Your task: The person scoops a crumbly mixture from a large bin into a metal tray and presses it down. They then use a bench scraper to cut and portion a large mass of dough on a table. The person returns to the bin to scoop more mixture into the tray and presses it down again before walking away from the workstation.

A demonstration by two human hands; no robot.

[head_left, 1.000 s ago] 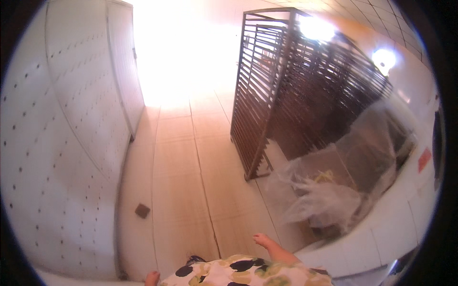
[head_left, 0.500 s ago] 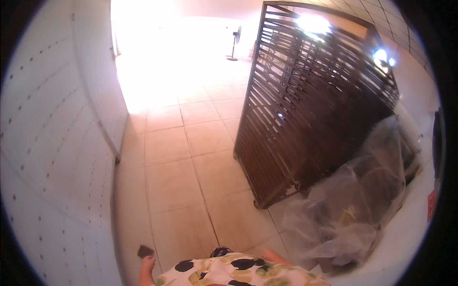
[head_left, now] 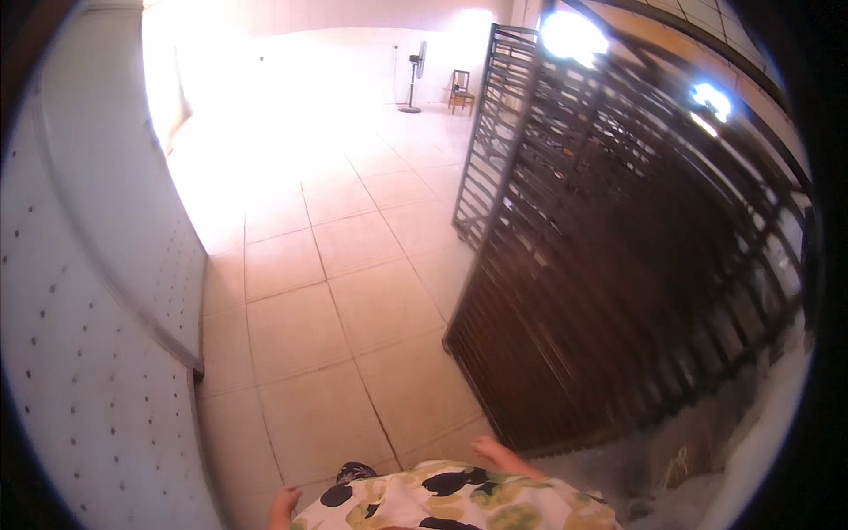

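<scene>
Low in the view, my left hand [head_left: 284, 502] hangs beside my body with its fingers curled in. What it holds, if anything, is hidden. My right hand [head_left: 486, 448] is out at my other side, loosely closed, with nothing visible in it. It is nearest the lower corner of a tall dark slatted metal rack [head_left: 609, 291] and seems apart from it. Between the hands is my patterned top [head_left: 450, 499], and one dark patterned shoe [head_left: 355, 472] shows beyond its edge.
A pale panel [head_left: 97, 353] with rows of dark holes runs along the left. Tiled floor [head_left: 305, 336] stretches forward to a standing fan [head_left: 412, 84] and a wooden chair [head_left: 460, 92]. Another slatted rack [head_left: 488, 132] stands behind the first. Clear plastic sheeting [head_left: 680, 468] lies low right.
I have moved forward along the floor; the rack is nearer and the chair has come into view. The dark flat rectangular thing in my left hand no longer shows. My right hand has swung forward.
</scene>
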